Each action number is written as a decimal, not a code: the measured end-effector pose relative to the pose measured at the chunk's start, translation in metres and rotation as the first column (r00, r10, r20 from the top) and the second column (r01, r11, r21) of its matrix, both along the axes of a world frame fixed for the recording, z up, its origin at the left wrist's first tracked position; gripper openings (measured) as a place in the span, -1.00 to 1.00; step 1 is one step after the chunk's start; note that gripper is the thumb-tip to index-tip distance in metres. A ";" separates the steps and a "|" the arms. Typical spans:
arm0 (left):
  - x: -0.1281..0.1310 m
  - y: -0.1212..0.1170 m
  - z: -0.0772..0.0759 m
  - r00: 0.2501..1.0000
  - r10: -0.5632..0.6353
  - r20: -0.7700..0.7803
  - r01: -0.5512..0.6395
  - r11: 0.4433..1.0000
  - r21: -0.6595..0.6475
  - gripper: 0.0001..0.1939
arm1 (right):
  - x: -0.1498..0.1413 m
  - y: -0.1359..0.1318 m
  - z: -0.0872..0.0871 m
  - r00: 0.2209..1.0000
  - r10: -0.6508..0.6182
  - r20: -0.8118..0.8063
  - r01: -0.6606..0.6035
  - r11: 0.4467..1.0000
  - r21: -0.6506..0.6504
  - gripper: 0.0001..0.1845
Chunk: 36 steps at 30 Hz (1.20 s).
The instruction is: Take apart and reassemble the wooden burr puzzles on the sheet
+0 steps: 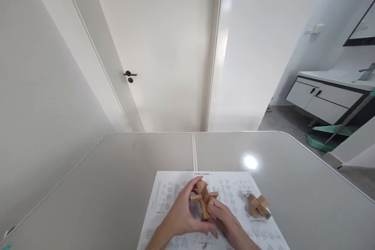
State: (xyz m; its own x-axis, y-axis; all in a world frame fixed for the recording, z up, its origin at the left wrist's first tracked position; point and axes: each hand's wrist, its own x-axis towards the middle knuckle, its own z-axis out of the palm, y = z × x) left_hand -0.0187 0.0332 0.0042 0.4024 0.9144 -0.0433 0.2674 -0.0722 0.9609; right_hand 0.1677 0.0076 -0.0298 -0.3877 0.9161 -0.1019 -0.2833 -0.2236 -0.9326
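Note:
Between my two hands is a wooden burr puzzle [204,196], its light brown bars crossing one another and sticking out to several sides. My left hand [185,211] curves around it, with fingers at its top and the thumb below it. My right hand [222,214] pinches its lower right side with closed fingers. Beneath lies a printed instruction sheet [156,199] with rows of small diagrams. A second wooden burr puzzle [259,206], a compact one with a dark mark on one end, rests on the sheet's right part.
The grey table [102,187] has a white edge and a seam down its middle. Behind it stand a white door [166,47] with a black handle [129,74] and a wall. A sink cabinet [325,93] and a green basin [319,142] are at the right.

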 end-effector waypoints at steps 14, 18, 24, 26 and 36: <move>-0.010 0.009 -0.004 0.992 0.037 0.124 -0.036 0.999 -0.012 -0.20 | 0.010 0.016 -0.001 0.889 -0.341 0.306 0.225 0.907 0.357 -0.60; -0.008 0.009 -0.003 0.992 0.010 0.127 -0.007 1.000 -0.026 -0.20 | 0.011 0.019 -0.001 0.893 -0.276 0.355 0.117 0.905 0.410 -0.62; -0.006 0.006 -0.004 0.998 0.062 0.004 -0.062 0.998 0.019 -0.18 | 0.009 0.016 -0.005 0.935 -0.212 0.284 0.118 0.942 0.313 -0.57; -0.006 0.007 -0.004 0.998 0.065 0.005 -0.065 0.997 0.028 -0.19 | 0.010 0.017 -0.006 0.937 -0.216 0.273 0.122 0.938 0.326 -0.58; -0.007 0.010 -0.006 0.997 0.033 0.072 -0.034 0.999 0.022 -0.25 | 0.008 0.019 -0.008 0.942 -0.220 0.252 0.142 0.945 0.296 -0.59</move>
